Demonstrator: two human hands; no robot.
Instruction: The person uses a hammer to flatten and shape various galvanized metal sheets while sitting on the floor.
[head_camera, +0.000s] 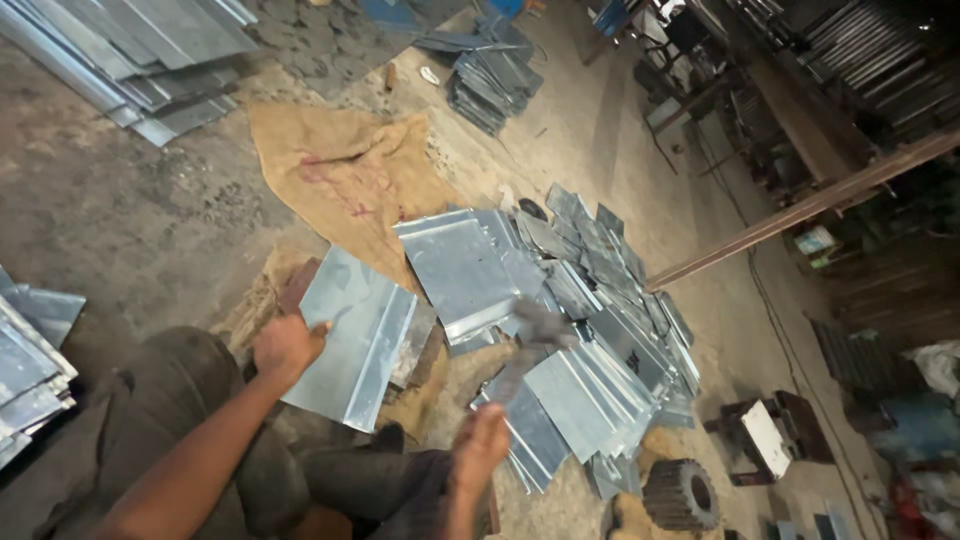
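Your left hand pinches the near edge of a bent metal sheet lying on the burlap sack. Your right hand is closed on a blurred hammer, raised right of the sheet. Risk: the sheet may skid under a blow, exposing your fingers.

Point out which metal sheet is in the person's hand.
The bent grey sheet gripped at its edge by the left hand, lying apart from the overlapping pile of sheets to its right.
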